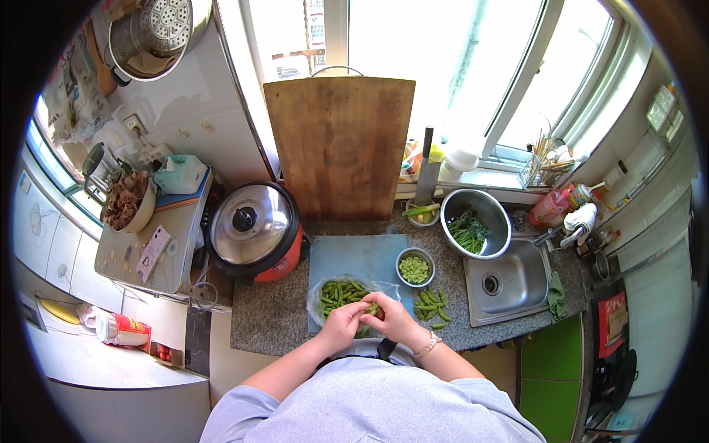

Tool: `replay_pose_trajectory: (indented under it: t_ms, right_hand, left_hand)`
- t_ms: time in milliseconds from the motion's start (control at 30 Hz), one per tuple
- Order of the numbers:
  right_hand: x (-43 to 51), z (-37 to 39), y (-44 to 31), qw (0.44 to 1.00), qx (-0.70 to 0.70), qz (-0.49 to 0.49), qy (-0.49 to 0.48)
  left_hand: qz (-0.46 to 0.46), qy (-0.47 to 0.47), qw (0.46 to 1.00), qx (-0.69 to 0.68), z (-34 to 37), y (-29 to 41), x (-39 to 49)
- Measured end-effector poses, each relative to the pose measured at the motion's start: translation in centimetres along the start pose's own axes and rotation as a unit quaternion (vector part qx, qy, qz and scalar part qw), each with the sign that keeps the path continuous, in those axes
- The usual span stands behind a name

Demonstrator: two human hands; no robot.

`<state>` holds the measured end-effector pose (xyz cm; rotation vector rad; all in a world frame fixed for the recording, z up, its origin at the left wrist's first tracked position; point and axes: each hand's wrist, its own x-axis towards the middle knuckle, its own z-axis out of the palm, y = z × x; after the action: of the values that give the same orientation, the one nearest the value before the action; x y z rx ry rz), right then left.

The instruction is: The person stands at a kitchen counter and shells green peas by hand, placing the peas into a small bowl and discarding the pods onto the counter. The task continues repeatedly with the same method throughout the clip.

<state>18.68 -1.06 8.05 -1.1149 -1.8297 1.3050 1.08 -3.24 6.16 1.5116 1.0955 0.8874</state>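
Note:
My left hand (343, 325) and my right hand (392, 320) meet at the counter's front, their fingertips together on a green bean pod (373, 310). Just beyond them lies a clear plastic bag of green pods (339, 293), on a blue mat (357, 252). A small metal bowl of shelled green beans (414, 268) stands to the right of the bag. Several loose pods (431, 304) lie on the granite counter in front of that bowl. My fingers partly hide the pod.
A large rice cooker (252, 230) stands at the left. Behind the mat leans a wooden chopping board (340, 149), with a cleaver (427, 177) beside it. At the right are a steel bowl of leafy greens (476, 224) and a sink (512, 282).

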Motion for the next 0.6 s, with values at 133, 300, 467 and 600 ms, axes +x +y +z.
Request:
replay_pose_trajectory:
  t_ms: [133,300,467,600]
  right_hand:
    - [-0.3,0.0,0.6,1.000,-0.012,0.000,-0.005]
    - [-0.5,1.0,1.2,0.978,-0.152,-0.101,0.101]
    - [-0.5,2.0,1.6,0.987,-0.066,-0.043,0.140]
    - [-0.2,2.0,1.5,0.990,0.003,0.014,0.140]
  left_hand:
    - [-0.117,-0.020,0.986,-0.121,0.1,-0.1,0.1]
    - [-0.116,-0.011,0.985,-0.128,0.8,0.3,0.3]
    - [0.005,0.064,0.998,0.026,1.6,0.8,0.3]
    - [0.057,0.094,0.989,0.099,1.5,1.2,0.5]
